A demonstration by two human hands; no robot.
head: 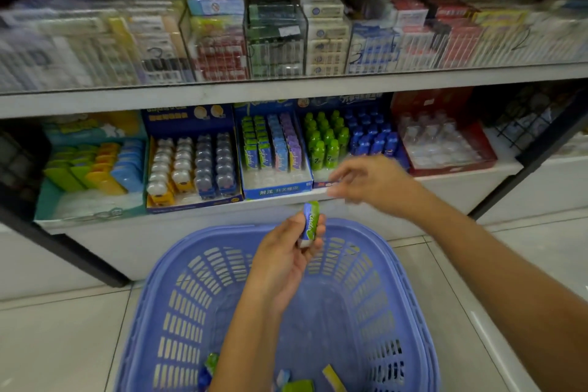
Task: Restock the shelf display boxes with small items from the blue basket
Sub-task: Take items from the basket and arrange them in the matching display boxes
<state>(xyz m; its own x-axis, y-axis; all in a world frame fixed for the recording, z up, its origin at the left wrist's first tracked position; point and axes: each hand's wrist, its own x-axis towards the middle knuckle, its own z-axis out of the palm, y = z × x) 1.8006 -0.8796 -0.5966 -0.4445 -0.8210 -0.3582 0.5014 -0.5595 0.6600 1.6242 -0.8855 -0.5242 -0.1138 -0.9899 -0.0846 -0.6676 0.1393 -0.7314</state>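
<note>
Green-and-blue small packet [311, 222] pinched upright in left hand [286, 259] fingers, above blue plastic basket [165, 296] on floor. Right hand [370, 180], blurred, fingers loosely spread, empty, near front edge of lower shelf [105, 223], by blue display box [276, 191].
</note>
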